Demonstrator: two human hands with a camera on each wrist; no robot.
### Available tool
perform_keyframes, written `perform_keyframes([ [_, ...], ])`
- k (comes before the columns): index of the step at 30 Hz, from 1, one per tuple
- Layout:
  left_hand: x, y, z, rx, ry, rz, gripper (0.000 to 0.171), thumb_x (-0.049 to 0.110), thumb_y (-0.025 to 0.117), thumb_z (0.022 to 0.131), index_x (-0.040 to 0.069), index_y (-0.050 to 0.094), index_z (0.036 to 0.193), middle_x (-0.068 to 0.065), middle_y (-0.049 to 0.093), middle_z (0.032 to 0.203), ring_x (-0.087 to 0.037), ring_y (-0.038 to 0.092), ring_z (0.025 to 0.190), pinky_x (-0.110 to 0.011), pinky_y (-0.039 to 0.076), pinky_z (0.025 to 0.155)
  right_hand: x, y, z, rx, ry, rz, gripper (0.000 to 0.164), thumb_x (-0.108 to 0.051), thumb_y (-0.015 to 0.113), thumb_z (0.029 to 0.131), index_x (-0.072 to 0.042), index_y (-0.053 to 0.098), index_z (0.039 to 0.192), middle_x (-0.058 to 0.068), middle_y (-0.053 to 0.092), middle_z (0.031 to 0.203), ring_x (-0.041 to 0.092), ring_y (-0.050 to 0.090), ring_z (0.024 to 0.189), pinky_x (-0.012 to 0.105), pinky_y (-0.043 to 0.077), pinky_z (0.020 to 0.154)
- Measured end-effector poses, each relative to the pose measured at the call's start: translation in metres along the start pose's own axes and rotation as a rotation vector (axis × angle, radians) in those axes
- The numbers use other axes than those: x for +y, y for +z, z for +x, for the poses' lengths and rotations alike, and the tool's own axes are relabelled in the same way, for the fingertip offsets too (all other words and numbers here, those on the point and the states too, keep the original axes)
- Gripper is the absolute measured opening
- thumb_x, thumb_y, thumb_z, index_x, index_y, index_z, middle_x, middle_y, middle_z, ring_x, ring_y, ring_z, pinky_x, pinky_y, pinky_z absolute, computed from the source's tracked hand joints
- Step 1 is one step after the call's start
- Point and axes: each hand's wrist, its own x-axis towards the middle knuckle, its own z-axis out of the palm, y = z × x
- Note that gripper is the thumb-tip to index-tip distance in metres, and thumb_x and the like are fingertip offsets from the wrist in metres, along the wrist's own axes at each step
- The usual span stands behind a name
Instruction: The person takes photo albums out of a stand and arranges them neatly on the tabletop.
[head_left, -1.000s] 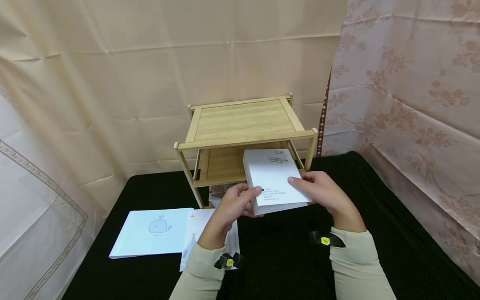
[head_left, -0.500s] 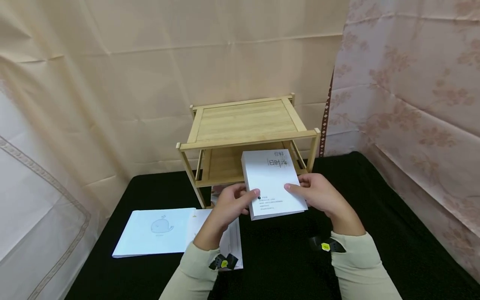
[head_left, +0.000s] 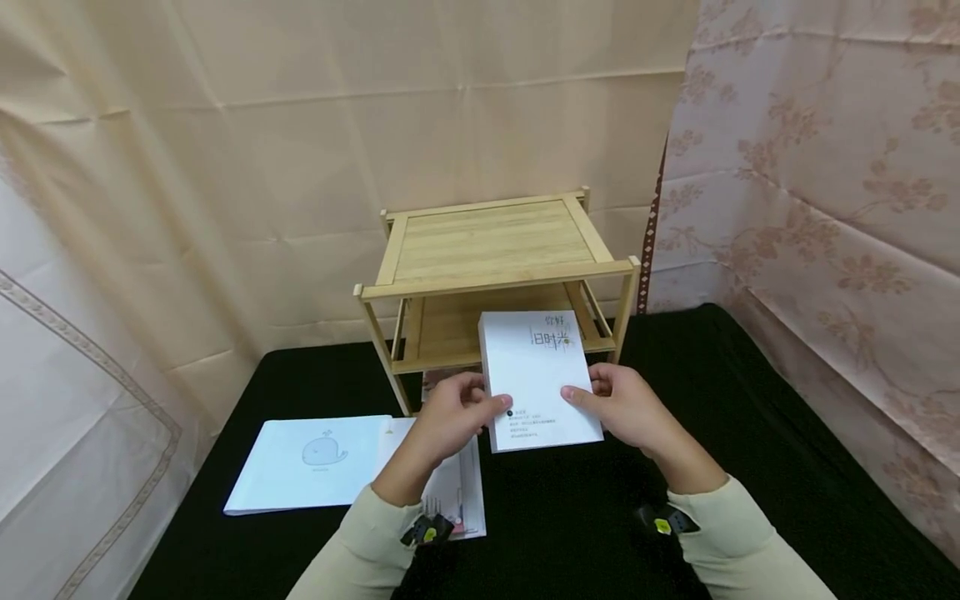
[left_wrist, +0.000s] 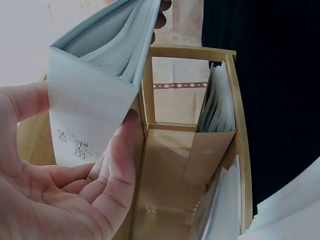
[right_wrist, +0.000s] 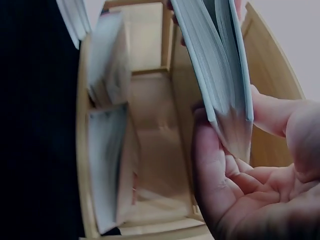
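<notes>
Both hands hold a closed white paperback book in front of a wooden shelf rack. Its printed cover faces up, with the lettering upside down in the head view. My left hand grips the left side, thumb on the cover and fingers beneath. The opposite side is gripped by my right hand in the same way. In the left wrist view the pages of the book bow apart from the cover. The right wrist view shows the page edges of the book, slightly fanned.
An open picture book with a whale drawing lies on the black cloth at left, its right page partly behind the left forearm. Low in the rack stand a book with a tan cover and another book. Curtains hang behind and at right.
Both hands have brought the white book down and a little towards the person and to the left. More of its cover shows. The rack and open picture book stay in place.
</notes>
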Motion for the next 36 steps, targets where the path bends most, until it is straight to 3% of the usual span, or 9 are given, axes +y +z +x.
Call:
perform_keyframes([
  [12, -0.010, 0.002, -0.018, 0.015, -0.006, 0.082, 0.064, 0.045, 0.077, 0.091, 0.005, 0.062, 0.138, -0.003, 0.072, 0.099, -0.017, 0.067, 0.085, -0.034, 0.055, 0.074, 0.012, 0.014, -0.017, 0.011, -0.033, -0.032, 0.043, -0.032, 0.074, 0.095, -0.002, 0.062, 0.124, 0.011, 0.070, 0.098, 0.020, 0.071, 0.079, 0.035, 0.061, 0.069],
  [26, -0.018, 0.007, -0.036, -0.040, -0.014, 0.048, 0.060, 0.037, 0.080, 0.089, 0.003, 0.061, 0.135, -0.006, 0.070, 0.098, -0.017, 0.069, 0.084, -0.033, 0.057, 0.074, 0.022, 0.023, -0.031, -0.027, -0.017, -0.023, 0.047, -0.032, 0.075, 0.093, -0.003, 0.061, 0.128, 0.007, 0.072, 0.097, 0.018, 0.072, 0.081, 0.034, 0.062, 0.071],
  [30, -0.018, 0.007, -0.039, -0.073, -0.043, 0.075, 0.063, 0.039, 0.081, 0.088, 0.002, 0.060, 0.135, -0.005, 0.071, 0.097, -0.017, 0.069, 0.084, -0.033, 0.057, 0.072, 0.024, 0.021, -0.034, -0.086, -0.001, 0.040, 0.051, -0.032, 0.077, 0.092, 0.000, 0.060, 0.128, 0.010, 0.072, 0.098, 0.021, 0.074, 0.082, 0.038, 0.063, 0.071],
  [36, -0.021, 0.005, -0.043, -0.129, -0.123, 0.094, 0.060, 0.039, 0.083, 0.086, 0.002, 0.062, 0.128, -0.006, 0.071, 0.093, -0.019, 0.069, 0.078, -0.034, 0.056, 0.066, 0.030, 0.017, -0.036, -0.245, 0.029, 0.109, 0.052, -0.031, 0.077, 0.091, 0.002, 0.057, 0.126, 0.011, 0.074, 0.099, 0.026, 0.076, 0.087, 0.043, 0.065, 0.070],
])
